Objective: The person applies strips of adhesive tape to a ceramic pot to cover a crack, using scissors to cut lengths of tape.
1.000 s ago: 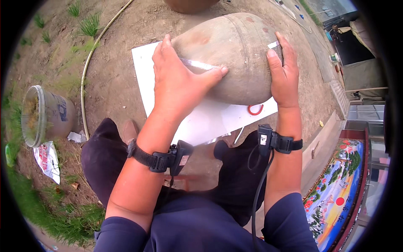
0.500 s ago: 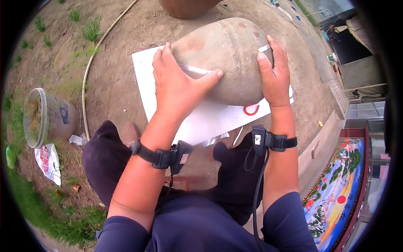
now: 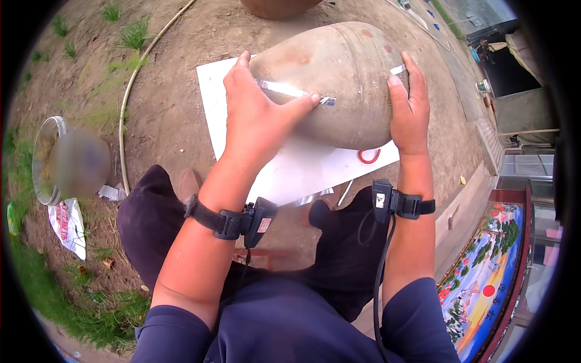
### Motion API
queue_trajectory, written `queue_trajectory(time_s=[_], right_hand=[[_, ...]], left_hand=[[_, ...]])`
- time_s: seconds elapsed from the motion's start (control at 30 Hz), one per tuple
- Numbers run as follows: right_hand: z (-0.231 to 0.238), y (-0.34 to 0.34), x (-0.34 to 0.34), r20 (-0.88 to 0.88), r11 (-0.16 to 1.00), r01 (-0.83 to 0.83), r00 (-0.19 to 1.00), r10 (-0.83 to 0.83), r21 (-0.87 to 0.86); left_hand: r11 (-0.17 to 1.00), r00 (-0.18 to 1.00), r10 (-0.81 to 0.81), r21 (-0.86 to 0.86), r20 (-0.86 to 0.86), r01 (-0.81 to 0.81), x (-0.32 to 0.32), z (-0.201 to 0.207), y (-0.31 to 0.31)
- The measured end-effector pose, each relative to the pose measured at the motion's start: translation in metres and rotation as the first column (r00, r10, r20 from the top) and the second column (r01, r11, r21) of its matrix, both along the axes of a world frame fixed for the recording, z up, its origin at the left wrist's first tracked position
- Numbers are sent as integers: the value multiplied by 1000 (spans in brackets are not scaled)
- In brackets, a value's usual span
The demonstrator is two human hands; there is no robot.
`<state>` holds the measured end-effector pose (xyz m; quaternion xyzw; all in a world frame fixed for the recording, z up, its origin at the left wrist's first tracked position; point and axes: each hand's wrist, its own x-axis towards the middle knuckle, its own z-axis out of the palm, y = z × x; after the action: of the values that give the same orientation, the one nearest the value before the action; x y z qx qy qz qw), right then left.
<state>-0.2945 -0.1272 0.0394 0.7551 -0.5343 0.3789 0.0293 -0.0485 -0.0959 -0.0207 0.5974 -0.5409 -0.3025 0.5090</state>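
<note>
A big grey-brown clay jar [image 3: 339,72] lies on its side over a white board [image 3: 212,85]. My left hand [image 3: 254,112] grips its left part, the thumb stretched along a shiny silver strip [image 3: 281,88] stuck on the jar. The strip's dark, glinting end shows just past the thumb tip. At the jar's right end, my right hand [image 3: 411,112] is wrapped round it, with a small piece of silver strip [image 3: 397,69] beside the fingers. Under the jar, the red handle loop [image 3: 369,156] of some tool lies on the board; its other parts are hidden.
A clear plastic bucket [image 3: 51,157] and a crumpled white bag [image 3: 68,230] stand and lie on the grass at left. A pale hose [image 3: 124,115] runs over the soil. Another brown pot [image 3: 281,7] is at the far edge. A painted panel [image 3: 484,272] leans at right.
Both hands and the jar have shifted a little to the right in view. The jar has turned slightly, and more of the silver strip shows past my left thumb.
</note>
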Motion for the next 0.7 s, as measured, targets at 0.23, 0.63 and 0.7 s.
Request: queue_trajectory(time_s=[0.23, 0.63, 0.7], right_hand=[[-1, 5, -3, 30, 1000, -1, 1000, 0, 5], [1, 1, -6, 0, 1000, 4, 1000, -4, 7], [1, 1, -5, -6, 1000, 3, 1000, -3, 8]], left_hand=[[998, 985, -63, 1, -158, 64, 15, -12, -2], [995, 943, -90, 21, -321, 103, 26, -15, -6], [993, 933, -102, 17, -346, 115, 28, -19, -9]])
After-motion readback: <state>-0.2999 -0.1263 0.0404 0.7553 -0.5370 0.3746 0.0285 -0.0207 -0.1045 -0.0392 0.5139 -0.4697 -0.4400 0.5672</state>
